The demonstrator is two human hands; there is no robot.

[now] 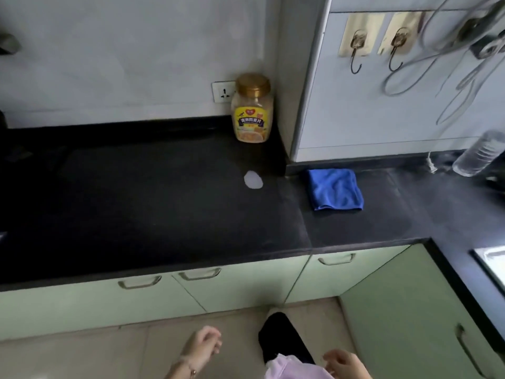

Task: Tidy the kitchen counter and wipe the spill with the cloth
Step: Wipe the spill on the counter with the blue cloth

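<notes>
A folded blue cloth [335, 189] lies on the black counter [153, 209], right of the inner corner. A small whitish spill [253, 180] sits on the counter just left of the cloth. A clear jar [252, 109] with a gold lid and yellow label stands upright in the back corner, behind the spill. My left hand [202, 346] and my right hand [345, 362] hang low at the bottom of the view, in front of the cabinets, well short of the counter. Both hold nothing, with fingers loosely curled and apart.
A clear plastic bottle [479, 154] leans at the far right of the counter. A wall socket [223, 91] sits beside the jar. Two hooks [356, 54] and hanging cables are on the right wall. Pale green cabinets [169, 294] run under the counter.
</notes>
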